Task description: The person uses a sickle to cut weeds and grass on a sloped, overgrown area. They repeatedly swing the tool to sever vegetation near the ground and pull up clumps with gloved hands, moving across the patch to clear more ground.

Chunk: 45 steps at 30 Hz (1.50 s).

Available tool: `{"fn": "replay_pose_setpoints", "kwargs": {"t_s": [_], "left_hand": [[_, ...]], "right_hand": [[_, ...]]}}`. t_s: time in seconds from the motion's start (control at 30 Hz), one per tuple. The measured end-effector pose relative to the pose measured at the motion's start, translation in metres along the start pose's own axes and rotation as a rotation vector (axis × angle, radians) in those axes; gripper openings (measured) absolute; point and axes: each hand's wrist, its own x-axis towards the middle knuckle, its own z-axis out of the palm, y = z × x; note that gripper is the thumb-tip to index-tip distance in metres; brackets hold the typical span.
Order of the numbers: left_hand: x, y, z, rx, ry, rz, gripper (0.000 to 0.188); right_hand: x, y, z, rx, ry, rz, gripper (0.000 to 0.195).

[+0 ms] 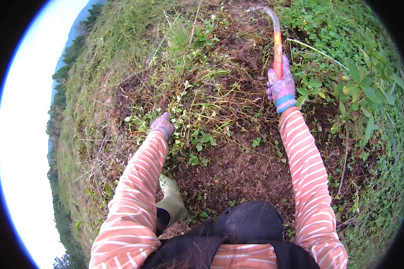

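Note:
My right hand (281, 82), in a soiled purple glove with a blue and pink cuff, grips the orange-red handle of a sickle (277, 50). The sickle's curved, dirty blade points away from me and bends left at the top of the view. My left hand (162, 125), gloved as well, is down among low leafy weeds (181, 124) left of the middle. Its fingertips are partly hidden, so whether it holds any stems cannot be told. Cut or flattened grass and stalks (219, 101) lie between my hands.
Reddish-brown soil (239, 171) shows before my dark-clad knee. A pale green rubber boot (171, 198) stands at lower left. A leafy upright plant (360, 84) and dense green ground cover (326, 30) grow on the right. Dry stalks (101, 154) lie left; trees and sky are beyond.

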Motion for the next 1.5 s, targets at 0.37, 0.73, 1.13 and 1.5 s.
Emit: {"fn": "replay_pose_setpoints", "kwargs": {"t_s": [0.37,0.73,1.13,1.5], "left_hand": [[0.001,-0.002,-0.008,0.076,-0.046,0.015,0.05],[0.015,0.005,-0.001,0.08,-0.074,0.039,0.037],[-0.038,0.034,-0.129,-0.455,0.584,0.703,0.044],[0.069,0.178,-0.113,0.123,0.284,0.524,0.098]], "right_hand": [[-0.084,0.036,-0.046,-0.4,-0.252,0.399,0.064],[-0.083,0.032,-0.038,-0.058,-0.097,0.316,0.067],[-0.121,0.024,-0.014,-1.078,-0.563,-0.328,0.072],[-0.121,0.036,-0.001,0.416,-0.295,0.415,0.068]]}}
